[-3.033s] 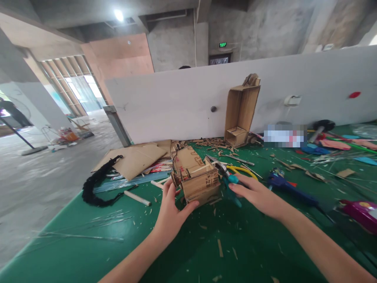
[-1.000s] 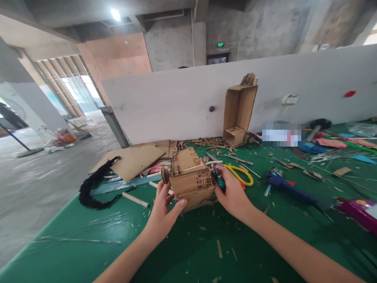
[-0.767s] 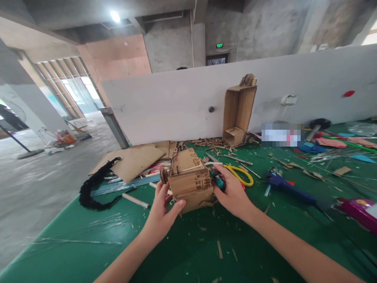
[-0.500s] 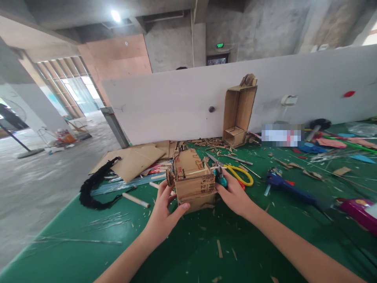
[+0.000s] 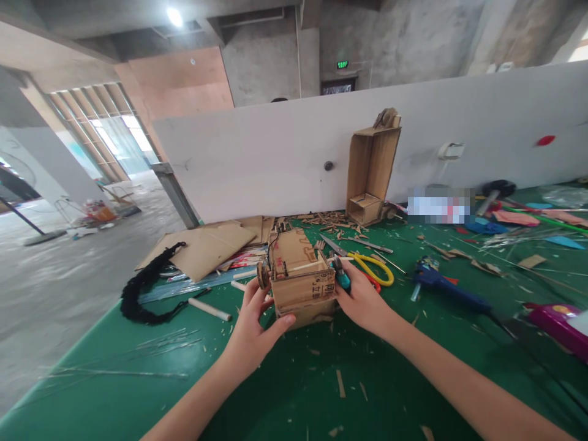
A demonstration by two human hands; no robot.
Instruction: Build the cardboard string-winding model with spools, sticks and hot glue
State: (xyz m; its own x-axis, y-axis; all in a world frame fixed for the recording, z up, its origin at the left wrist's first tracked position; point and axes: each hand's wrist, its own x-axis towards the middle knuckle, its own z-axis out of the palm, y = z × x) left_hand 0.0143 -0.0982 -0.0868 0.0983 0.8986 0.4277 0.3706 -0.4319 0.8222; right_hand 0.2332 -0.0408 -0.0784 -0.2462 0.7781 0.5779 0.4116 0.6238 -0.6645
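A small cardboard box (image 5: pixel 301 289) with printed lettering sits in front of me on the green table. My left hand (image 5: pixel 248 334) is closed around its left corner, thumb on the front, fingers beside a round cardboard wheel (image 5: pixel 262 275). Across the top of the box runs a thin wooden stick (image 5: pixel 307 266), its end passing out at the right side. At that end my right hand (image 5: pixel 365 306) grips teal-handled pliers (image 5: pixel 342 279). The fingers hide part of the pliers, and whether the jaws touch the stick cannot be made out. Scissors with yellow handles (image 5: pixel 386 269) lie just beyond my right hand.
A tall cardboard box (image 5: pixel 373 174) leans on the white partition (image 5: pixel 257 159). Cardboard sheets (image 5: pixel 202 245), a black braided band (image 5: pixel 138 300) and a wooden rod (image 5: pixel 209 309) lie left. To the right are a blue glue gun (image 5: pixel 448 291) and a magenta object (image 5: pixel 558 327). Scraps litter the table.
The pliers have tilted slightly in my right hand beside the box. My left hand keeps its hold on the box. The whole view has shifted a little.
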